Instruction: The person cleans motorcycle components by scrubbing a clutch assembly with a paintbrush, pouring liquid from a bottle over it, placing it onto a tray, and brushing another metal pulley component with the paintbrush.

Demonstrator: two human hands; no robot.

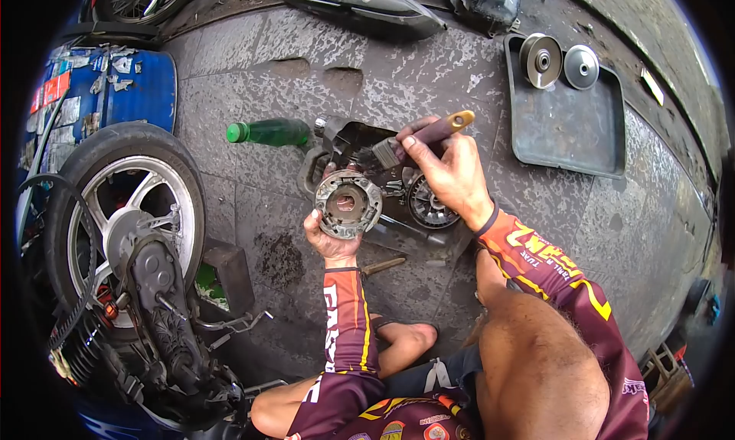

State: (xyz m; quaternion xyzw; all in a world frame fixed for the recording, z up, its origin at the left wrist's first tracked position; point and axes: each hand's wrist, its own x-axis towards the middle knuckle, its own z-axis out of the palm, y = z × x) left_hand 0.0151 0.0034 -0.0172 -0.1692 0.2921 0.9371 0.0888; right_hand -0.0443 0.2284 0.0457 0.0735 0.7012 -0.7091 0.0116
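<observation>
My left hand [335, 245] grips a round metal clutch shoe assembly [369, 199] by its edge, with the face and centre hole turned up. In my right hand [457, 172] is a paintbrush [436, 131] with a worn handle, its dark bristles pointing left just above the clutch's upper edge. I cannot tell whether the bristles touch it. Beneath both hands lies a dark container [356, 136] with parts about it. A finned round metal part [430, 203] sits below my right hand, partly covered by it.
A green bottle [279, 132] lies left of the container. At upper right, a grey tray [566, 130] holds two metal pulley discs [540, 60]. A motorcycle wheel [184, 203] with its drive unit stands at left near a blue cabinet [138, 92]. A dark muffler-like part [360, 8] lies at the top.
</observation>
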